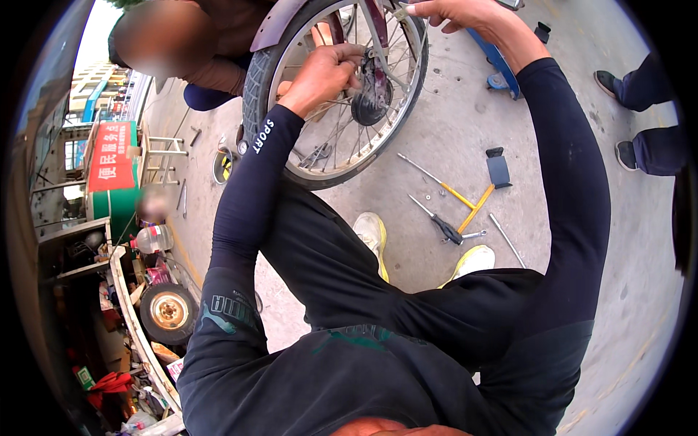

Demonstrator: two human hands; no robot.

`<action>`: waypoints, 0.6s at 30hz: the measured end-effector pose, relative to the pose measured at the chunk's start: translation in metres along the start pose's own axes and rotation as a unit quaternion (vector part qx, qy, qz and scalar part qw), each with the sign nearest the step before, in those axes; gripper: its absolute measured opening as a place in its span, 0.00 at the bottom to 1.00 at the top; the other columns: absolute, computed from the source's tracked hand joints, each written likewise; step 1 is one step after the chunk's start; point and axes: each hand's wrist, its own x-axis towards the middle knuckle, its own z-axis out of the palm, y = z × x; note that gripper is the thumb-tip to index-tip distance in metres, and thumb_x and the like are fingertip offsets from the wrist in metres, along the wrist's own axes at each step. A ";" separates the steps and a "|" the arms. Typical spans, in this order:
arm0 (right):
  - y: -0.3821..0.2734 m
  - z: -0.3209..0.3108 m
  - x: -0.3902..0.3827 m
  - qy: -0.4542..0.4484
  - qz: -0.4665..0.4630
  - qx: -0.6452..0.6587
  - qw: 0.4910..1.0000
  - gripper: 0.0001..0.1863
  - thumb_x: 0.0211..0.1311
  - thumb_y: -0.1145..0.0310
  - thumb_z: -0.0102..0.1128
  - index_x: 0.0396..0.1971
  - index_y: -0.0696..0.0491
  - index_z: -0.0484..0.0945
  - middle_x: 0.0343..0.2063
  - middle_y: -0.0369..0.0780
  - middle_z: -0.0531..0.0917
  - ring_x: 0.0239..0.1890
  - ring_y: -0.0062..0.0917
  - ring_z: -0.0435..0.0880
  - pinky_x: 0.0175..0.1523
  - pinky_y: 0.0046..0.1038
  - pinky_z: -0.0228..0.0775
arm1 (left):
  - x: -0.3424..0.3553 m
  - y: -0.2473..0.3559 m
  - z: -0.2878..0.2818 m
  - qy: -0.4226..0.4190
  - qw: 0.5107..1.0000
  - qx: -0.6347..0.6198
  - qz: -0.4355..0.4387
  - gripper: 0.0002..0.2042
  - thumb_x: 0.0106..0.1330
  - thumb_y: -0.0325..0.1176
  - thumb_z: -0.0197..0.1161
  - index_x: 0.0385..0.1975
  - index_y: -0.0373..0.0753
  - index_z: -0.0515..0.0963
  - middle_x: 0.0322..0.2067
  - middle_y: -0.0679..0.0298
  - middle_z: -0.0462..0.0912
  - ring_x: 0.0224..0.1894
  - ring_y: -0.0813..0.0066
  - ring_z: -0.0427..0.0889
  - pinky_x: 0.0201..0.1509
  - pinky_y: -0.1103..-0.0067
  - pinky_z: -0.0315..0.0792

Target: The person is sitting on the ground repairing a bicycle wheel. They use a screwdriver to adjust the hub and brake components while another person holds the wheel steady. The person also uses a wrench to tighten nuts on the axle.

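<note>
In front of me stands a spoked bicycle wheel (325,176) with a black tyre, a maroon fork (379,25) and a maroon mudguard (280,22). My left hand (323,76) is closed at the wheel's centre, its fingertips beside the dark round hub (371,109); what they pinch is hidden. My right hand (465,16) is at the upper edge, fingers bent. Its index fingertip and thumb area meet a small silver metal piece (400,12) by the fork, too small to name. Another person (218,43) crouches behind the wheel, a hand partly visible through the spokes.
On the concrete lie a yellow-handled T-shaped tool (476,209), a black-handled screwdriver (445,228), a spanner (474,234) and a metal rod (507,240). A blue metal tool (498,69) stands right. At left are a cluttered cart (134,330) and small wheel (169,312). A bystander's legs (654,149) stand right.
</note>
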 end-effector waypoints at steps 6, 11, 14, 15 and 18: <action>-0.004 0.005 -0.006 -0.046 0.019 0.010 0.999 0.19 0.59 0.62 0.72 0.46 0.58 0.85 0.31 0.36 0.86 0.33 0.20 0.84 0.35 0.25 0.77 | -0.001 0.000 0.001 -0.003 1.000 0.010 0.012 0.15 0.72 0.26 0.55 0.55 0.28 0.78 0.42 0.55 0.85 0.28 0.76 0.83 0.37 0.79 0.77; 0.002 0.013 -0.007 -0.111 -0.022 -0.006 0.994 0.17 0.61 0.63 0.71 0.44 0.60 0.85 0.32 0.38 0.86 0.33 0.20 0.85 0.36 0.24 0.78 | -0.005 0.001 -0.001 -0.017 1.000 0.008 0.006 0.19 0.68 0.20 0.51 0.59 0.32 0.76 0.46 0.59 0.83 0.29 0.80 0.83 0.27 0.83 0.71; -0.006 0.014 -0.008 -0.141 -0.025 -0.053 0.988 0.16 0.63 0.67 0.67 0.46 0.62 0.83 0.33 0.40 0.87 0.33 0.21 0.85 0.36 0.24 0.78 | -0.008 0.005 -0.001 -0.017 1.000 0.010 0.010 0.21 0.65 0.19 0.49 0.59 0.32 0.76 0.46 0.59 0.82 0.29 0.80 0.83 0.27 0.83 0.71; 0.002 0.024 -0.013 -0.103 -0.075 -0.110 0.986 0.21 0.68 0.56 0.65 0.52 0.56 0.82 0.34 0.34 0.84 0.36 0.15 0.84 0.43 0.19 0.78 | -0.008 0.005 -0.001 -0.022 1.000 0.014 0.016 0.22 0.64 0.18 0.49 0.58 0.31 0.76 0.45 0.58 0.82 0.29 0.80 0.83 0.27 0.82 0.71; 0.002 0.028 -0.008 -0.145 -0.075 -0.055 0.985 0.20 0.66 0.59 0.68 0.50 0.57 0.82 0.34 0.34 0.85 0.36 0.16 0.84 0.43 0.19 0.78 | -0.009 0.011 -0.002 -0.029 0.999 0.015 0.011 0.22 0.62 0.17 0.48 0.58 0.30 0.76 0.43 0.57 0.81 0.29 0.80 0.82 0.29 0.81 0.72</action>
